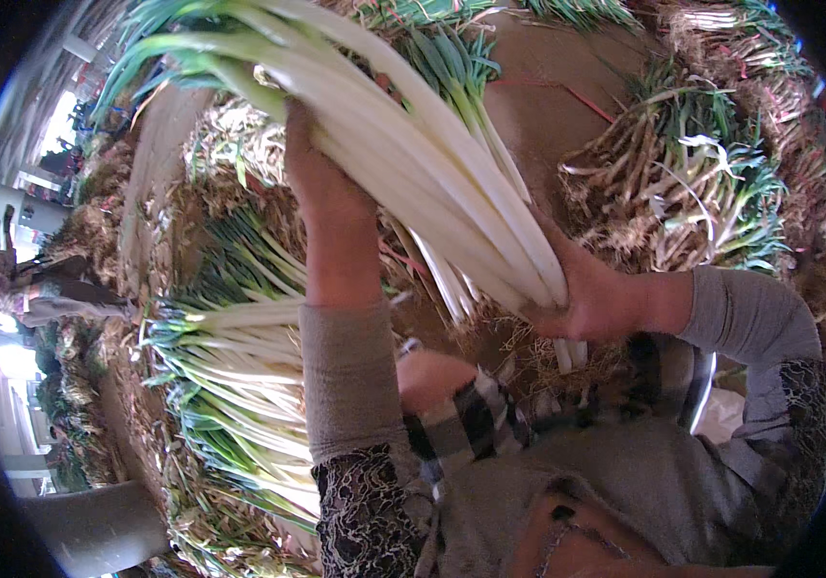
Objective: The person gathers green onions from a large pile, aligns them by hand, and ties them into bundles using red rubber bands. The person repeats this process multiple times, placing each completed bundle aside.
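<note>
A bundle of large white-stemmed green onions (427,159) stretches diagonally across the view, its green tops at the upper left. My left hand (315,148) grips it partway along, below the leaves; the fingers are mostly hidden behind the stems. At the lower right, my right hand (586,300) wraps around the white butt ends. More green onions (467,108) with dark leaves show behind the bundle. To the left of my left forearm lies a row of clean white green onions (247,390), leaves pointing left.
Unpeeled green onions (673,166) with brown roots lie in a heap on the right. Red string (586,101) rests on the brown ground (539,50). Husk litter (232,513) covers the lower left, near a grey column (95,524). Another person (51,296) is at the far left.
</note>
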The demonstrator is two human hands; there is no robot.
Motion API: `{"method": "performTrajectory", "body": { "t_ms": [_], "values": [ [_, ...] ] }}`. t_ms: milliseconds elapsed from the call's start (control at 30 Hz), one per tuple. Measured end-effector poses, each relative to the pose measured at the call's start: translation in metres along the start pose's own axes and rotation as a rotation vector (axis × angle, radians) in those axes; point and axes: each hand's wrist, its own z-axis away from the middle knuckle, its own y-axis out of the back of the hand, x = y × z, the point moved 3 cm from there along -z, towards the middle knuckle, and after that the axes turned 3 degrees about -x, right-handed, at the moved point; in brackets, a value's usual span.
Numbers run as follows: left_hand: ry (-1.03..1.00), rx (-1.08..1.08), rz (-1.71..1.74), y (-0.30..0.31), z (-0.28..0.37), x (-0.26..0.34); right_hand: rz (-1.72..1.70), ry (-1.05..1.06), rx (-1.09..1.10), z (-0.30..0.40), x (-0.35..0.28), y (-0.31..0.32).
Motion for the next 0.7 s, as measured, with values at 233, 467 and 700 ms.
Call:
{"method": "performTrajectory", "body": {
  "t_ms": [233, 467, 700],
  "values": [
    [0.41, 0.285, -0.656, 0.113, -0.082, -0.134, -0.165, -0.492, -0.087, -0.064, 0.117, 0.032],
    [0.662, 0.152, -1.419, 0.15, -0.012, -0.254, -0.174, -0.656, -0.222, -0.052, 0.252, 0.008],
    [0.35, 0.298, -1.595, 0.316, 0.032, -0.284, -0.212, -0.697, -0.374, -0.089, 0.215, -0.011]
  ]
}}
